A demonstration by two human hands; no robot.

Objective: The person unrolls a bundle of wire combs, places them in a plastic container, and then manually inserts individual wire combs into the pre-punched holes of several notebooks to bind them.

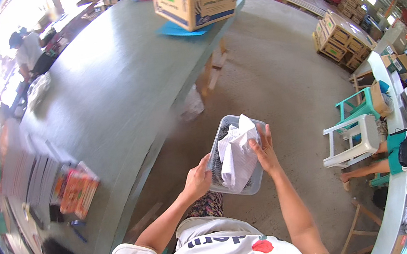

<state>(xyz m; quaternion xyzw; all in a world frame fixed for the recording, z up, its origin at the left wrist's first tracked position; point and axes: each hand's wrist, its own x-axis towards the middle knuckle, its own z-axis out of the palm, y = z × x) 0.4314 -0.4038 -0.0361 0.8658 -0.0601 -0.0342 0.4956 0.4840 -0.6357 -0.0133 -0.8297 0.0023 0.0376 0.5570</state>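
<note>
Directly ahead of the body, a clear plastic tub [255, 185] is held between the two hands, set apart: the left hand [198, 180] on its left wall, the right hand [265, 153] on its right side. A crumpled white sheet [238, 156] hides most of its dark contents [215, 157]. Leftward runs a long grey table [106, 93]; rightward stands a white stool [364, 137]. Farther off, an open cardboard box [182, 7] rests above a blue sheet [181, 29].

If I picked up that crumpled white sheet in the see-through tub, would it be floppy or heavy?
The white sheet would probably flop, because it lies creased and folded over. It's likely light, since it looks thin. It probably wouldn't roll: it lies slumped in the tub.
</note>
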